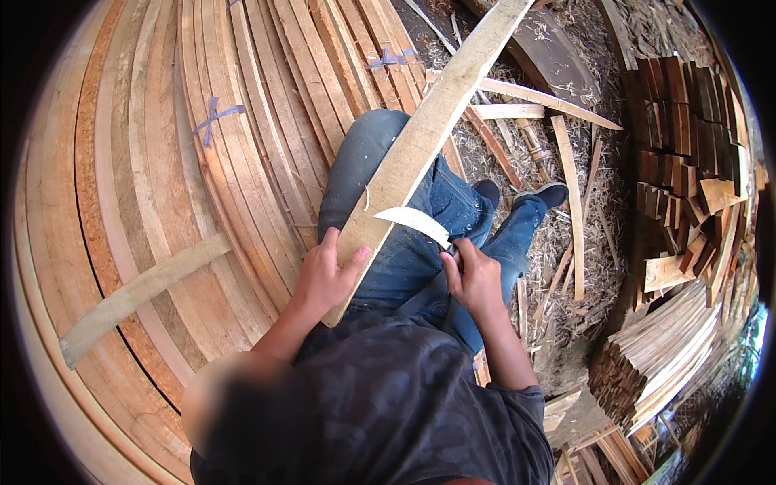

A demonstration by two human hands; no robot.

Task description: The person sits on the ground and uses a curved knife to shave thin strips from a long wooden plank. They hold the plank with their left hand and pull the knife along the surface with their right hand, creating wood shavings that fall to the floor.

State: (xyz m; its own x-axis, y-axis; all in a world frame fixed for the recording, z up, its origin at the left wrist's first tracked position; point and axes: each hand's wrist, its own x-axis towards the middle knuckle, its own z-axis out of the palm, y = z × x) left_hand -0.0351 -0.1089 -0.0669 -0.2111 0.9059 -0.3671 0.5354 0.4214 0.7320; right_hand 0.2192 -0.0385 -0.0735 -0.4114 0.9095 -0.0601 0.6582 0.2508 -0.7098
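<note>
A long, rough-edged wooden board [428,129] lies slantwise across my lap, its near end by my waist and its far end rising to the upper right. My left hand [330,273] grips it near the close end, fingers at one edge and thumb on the other. In my right hand [473,279] is a curved knife [416,220], my fingers closed round its dark handle, which they mostly cover. Its pale blade arcs leftward, and the tip meets or overlaps the board's right edge. A thin curl of wood [368,198] stands at the board's left edge.
Bundled timber strips [242,153] tied with purple ribbon are on the left, with a short board [145,295] lying across the planks. Shavings [598,234] and loose slats [568,194] cover the ground at right. Stacked wood blocks [671,121] and a slat bundle [659,356] stand farther right.
</note>
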